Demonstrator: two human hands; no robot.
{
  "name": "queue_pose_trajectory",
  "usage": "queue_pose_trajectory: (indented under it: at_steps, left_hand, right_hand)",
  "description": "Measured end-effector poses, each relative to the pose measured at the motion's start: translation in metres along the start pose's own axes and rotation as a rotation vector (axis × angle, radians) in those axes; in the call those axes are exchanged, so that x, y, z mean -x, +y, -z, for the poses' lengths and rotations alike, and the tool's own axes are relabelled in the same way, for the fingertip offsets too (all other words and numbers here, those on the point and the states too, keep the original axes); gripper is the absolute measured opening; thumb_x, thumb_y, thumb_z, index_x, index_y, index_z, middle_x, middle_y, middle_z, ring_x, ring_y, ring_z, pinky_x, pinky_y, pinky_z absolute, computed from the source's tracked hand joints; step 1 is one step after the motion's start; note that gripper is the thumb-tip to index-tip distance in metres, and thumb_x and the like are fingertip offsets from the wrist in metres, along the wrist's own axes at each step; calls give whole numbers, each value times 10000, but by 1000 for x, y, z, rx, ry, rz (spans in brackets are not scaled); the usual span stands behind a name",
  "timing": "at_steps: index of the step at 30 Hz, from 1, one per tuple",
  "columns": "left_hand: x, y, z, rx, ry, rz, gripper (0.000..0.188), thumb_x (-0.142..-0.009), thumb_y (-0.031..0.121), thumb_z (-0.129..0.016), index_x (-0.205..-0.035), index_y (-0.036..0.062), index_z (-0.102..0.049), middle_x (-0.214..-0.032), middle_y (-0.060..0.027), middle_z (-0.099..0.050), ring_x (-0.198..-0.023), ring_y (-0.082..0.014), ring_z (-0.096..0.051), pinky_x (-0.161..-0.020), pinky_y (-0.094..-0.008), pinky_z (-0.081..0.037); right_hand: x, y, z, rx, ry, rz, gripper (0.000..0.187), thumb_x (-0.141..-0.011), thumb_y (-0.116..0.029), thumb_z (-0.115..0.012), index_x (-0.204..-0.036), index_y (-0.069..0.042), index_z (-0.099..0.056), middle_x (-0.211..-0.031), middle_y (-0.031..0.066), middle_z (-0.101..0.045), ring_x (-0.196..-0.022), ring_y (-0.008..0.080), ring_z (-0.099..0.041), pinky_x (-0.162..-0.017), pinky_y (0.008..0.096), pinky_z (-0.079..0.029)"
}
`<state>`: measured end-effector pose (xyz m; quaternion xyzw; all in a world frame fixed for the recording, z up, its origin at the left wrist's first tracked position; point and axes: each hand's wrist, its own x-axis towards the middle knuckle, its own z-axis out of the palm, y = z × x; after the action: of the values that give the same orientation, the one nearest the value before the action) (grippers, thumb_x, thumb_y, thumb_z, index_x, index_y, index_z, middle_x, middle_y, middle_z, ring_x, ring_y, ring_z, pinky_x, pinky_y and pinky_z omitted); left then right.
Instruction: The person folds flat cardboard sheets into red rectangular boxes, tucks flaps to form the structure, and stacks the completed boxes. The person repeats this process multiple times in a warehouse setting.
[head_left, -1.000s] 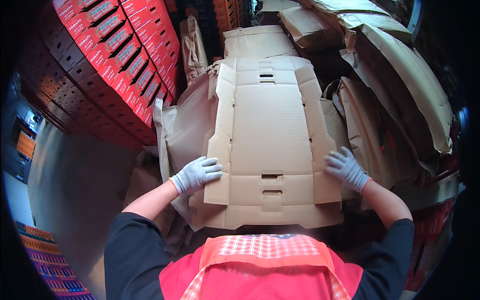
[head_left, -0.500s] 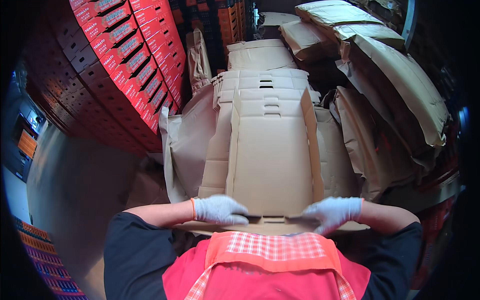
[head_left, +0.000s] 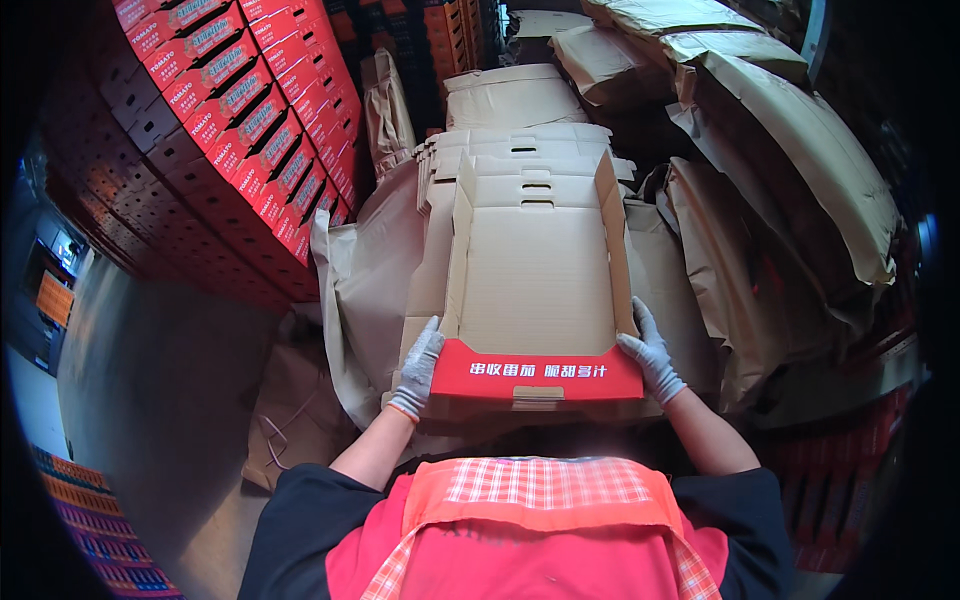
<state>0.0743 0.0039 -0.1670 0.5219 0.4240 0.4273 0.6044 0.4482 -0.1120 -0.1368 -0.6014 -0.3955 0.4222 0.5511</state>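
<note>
A shallow cardboard box (head_left: pixel 535 285) lies in front of me with its brown inner side up. Both long side walls stand upright, and its near end wall (head_left: pixel 535 372) is folded up, showing a red face with white lettering. My left hand (head_left: pixel 420 362), in a pale glove, clasps the near left corner. The near right corner is held by my right hand (head_left: pixel 652 350), also gloved, its fingers along the side wall. At the far end the flaps with slots lie flat. Under the box is a stack of flat cardboard blanks (head_left: pixel 432 225).
Tall stacks of red boxes (head_left: pixel 250 110) rise on the left. Paper-wrapped bundles (head_left: pixel 790 150) are piled on the right, with another bundle (head_left: pixel 515 95) behind the blanks. Brown wrapping paper (head_left: pixel 370 270) hangs at the left of the stack. Grey floor (head_left: pixel 150 370) shows at the left.
The near end wall has come up from a low flap to standing, its red face now in view. My hands have moved from that flap outward to the box's two near corners.
</note>
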Motion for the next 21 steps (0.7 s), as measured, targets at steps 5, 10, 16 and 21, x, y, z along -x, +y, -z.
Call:
queue_pose_trajectory:
  at_steps: [5, 10, 16, 21]
  left_hand:
    - [11, 6, -42, 869, -57, 273, 651, -962, 204, -572, -1555, 148, -308, -1234, -25, -595, -1131, -197, -585, -1049, -409, -456]
    - [27, 17, -76, 1096, -140, 339, 305, -856, 278, -603, -1117, 122, -629, -1095, -112, -655, -1059, -307, -633, -996, -528, -481]
    - [35, -39, -145, 1135, -677, 733, 471, -917, 179, -489, -1364, 31, -476, -1367, -151, -554, -1278, -333, -526, -1119, -515, -393]
    - [48, 3, -126, -13, -891, 251, 480, -911, 281, -591, -1289, -13, -553, -1298, -198, -600, -1199, -351, -574, -1026, -501, -453]
  right_hand:
    - [-33, -11, 23, -469, 16, -348, 674, -768, -93, -566, -1431, -25, -464, -1271, 117, -600, -1126, 233, -584, -1021, 343, -453]
    - [-25, -155, 27, -207, -234, 36, 733, -764, -70, -526, -1476, 16, -372, -1339, 132, -557, -1140, 183, -577, -985, 285, -453]
    - [27, -289, -51, 1042, -194, 870, 704, -661, -187, -692, -1326, -35, -518, -1259, 244, -554, -1119, 411, -582, -980, 420, -479]
    - [11, -265, -104, 1025, -258, 889, 557, -730, -259, -732, -1229, -45, -611, -1208, 253, -614, -1003, 408, -637, -880, 443, -523]
